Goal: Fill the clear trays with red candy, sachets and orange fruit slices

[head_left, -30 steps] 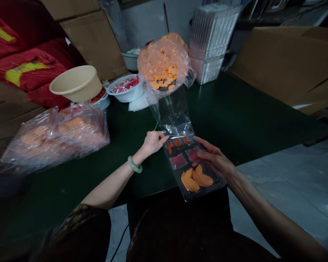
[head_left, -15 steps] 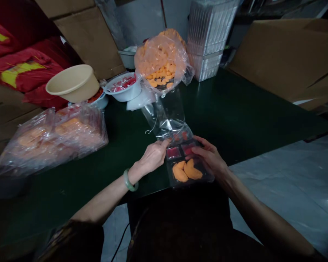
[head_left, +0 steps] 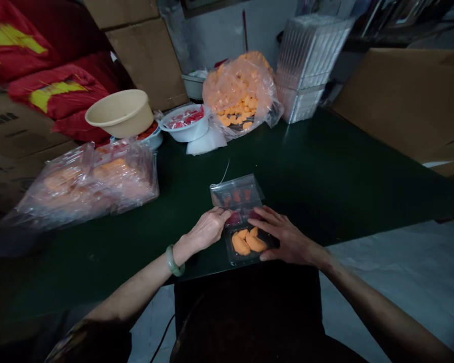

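A: Nearest you, your left hand [head_left: 208, 229] curls its fingers against the left rim of the clear tray [head_left: 237, 195]. I cannot tell whether it pinches the rim. A green bangle [head_left: 171, 253] sits on that wrist.

B: Your right hand [head_left: 287, 237] lies flat, fingers spread, over the tray's right side. The tray rests on the green surface [head_left: 325, 166] at its near edge, with orange pieces [head_left: 247, 243] in the near compartment and red bits further in.

A: To your left lies a bag of filled trays [head_left: 87, 184].

B: Beyond it stand a beige bowl [head_left: 119, 113], a white bowl [head_left: 185, 126] of red pieces, a bag of orange pieces [head_left: 242, 93] and a stack of clear trays [head_left: 306, 65].
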{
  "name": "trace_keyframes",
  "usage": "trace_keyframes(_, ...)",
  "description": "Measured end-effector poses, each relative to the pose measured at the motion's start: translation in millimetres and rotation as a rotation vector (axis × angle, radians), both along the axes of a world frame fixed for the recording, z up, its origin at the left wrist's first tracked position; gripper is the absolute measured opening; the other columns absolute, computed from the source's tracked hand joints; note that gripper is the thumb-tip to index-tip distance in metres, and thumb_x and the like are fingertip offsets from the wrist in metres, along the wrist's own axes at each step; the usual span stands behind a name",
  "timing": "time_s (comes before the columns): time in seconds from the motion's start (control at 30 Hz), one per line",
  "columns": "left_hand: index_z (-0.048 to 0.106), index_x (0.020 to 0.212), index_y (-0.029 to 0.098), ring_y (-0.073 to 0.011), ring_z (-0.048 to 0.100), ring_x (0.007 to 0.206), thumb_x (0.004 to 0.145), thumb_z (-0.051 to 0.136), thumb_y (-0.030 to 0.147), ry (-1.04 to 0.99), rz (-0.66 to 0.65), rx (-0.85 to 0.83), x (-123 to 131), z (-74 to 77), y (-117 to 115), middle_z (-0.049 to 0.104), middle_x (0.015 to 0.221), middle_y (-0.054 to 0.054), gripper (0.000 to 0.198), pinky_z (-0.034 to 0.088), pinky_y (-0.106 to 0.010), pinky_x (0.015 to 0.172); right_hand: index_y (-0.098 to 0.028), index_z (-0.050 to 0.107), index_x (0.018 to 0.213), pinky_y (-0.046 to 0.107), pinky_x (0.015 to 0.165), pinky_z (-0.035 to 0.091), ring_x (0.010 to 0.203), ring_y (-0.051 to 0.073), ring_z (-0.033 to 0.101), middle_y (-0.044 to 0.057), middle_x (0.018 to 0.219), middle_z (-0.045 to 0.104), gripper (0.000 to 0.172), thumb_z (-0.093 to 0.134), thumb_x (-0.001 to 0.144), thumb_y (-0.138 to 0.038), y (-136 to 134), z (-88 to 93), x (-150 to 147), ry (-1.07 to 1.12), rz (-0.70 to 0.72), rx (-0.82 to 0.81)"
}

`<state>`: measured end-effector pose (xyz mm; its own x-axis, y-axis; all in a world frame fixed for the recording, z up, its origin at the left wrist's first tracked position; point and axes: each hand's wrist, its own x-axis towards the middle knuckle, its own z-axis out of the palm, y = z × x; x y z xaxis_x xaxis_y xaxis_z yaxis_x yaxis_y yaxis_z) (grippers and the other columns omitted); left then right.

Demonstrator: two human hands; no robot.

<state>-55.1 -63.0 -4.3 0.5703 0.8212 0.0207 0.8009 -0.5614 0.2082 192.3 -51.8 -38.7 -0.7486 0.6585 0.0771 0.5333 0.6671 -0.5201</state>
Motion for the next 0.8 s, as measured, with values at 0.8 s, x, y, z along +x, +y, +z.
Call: trace_keyframes(0.8, 0.051, 0.096, 0.010, -0.0226, 0.055, 0.071, 0.080, 0.033, 0.010, 0.222, 0.189, 0.076, -16.2, -1.5, -38.1, 0.059, 0.076, -0.011, 0.025, 0.044, -0.037, 0.067, -0.017, 0.049, 0.105, 0.029, 0.062, 0.042, 0.080, 0.024, 0.060, 0.011, 0.086, 0.064, 0.024, 0.034, 0.087, -0.011, 33.2, 2.4, -141.6, -0.320, -0.203, 0.289)
